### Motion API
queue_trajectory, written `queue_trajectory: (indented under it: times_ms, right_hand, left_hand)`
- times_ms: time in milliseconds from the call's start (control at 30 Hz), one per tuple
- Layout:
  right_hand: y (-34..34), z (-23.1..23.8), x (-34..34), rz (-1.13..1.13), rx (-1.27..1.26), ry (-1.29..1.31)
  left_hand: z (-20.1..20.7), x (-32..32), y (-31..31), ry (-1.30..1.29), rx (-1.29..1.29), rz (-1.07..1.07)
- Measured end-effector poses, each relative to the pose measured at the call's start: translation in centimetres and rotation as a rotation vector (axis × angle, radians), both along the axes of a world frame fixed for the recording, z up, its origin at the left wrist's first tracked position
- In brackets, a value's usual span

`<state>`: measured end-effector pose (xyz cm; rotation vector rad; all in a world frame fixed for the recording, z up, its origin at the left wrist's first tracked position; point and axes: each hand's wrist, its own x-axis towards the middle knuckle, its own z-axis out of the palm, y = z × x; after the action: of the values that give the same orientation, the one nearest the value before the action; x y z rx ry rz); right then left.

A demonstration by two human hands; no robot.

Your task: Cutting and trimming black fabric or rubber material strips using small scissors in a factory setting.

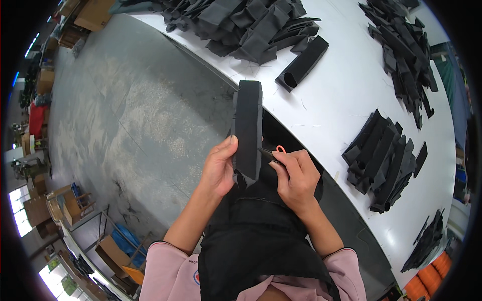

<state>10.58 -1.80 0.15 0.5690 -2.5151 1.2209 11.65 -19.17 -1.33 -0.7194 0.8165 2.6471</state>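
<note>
My left hand (219, 163) grips a long black fabric sleeve (248, 125) by its left edge, thumb on top. The sleeve stands lengthwise away from me, and its near end looks open and creased. In my right hand (298, 176) is a pair of small dark thread snips (270, 156) with an orange loop, pinched between thumb and fingers. The snips' tip meets or nearly meets the sleeve's right edge; I cannot tell whether it touches. My fingers partly hide the snips' handle.
A white table (321, 100) slants along my right. On it lie a large heap of black fabric pieces (241, 25), a single sleeve (302, 62), a bundle of sleeves (381, 160) and another pile (401, 60). Grey floor (130, 110) spreads left, with cardboard boxes (113, 253) beyond.
</note>
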Motion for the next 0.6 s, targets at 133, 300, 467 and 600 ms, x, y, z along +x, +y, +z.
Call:
queue_trajectory:
  times_ms: [133,300,467,600]
  right_hand:
    - [0.17,-0.32,0.09,-0.011,-0.016,0.037]
    - [0.39,0.08,0.82,-0.008,0.032,0.042]
    - [0.17,0.38,0.75,-0.017,0.089,0.043]
    - [-0.16,0.38,0.43,-0.008,0.070,0.032]
  left_hand:
    - [-0.07,0.10,-0.12,-0.008,-0.034,-0.010]
    - [0.10,0.14,-0.14,-0.011,-0.060,-0.015]
    - [0.18,0.12,-0.03,-0.003,-0.087,-0.013]
    - [0.07,0.28,0.00,-0.025,-0.089,0.001]
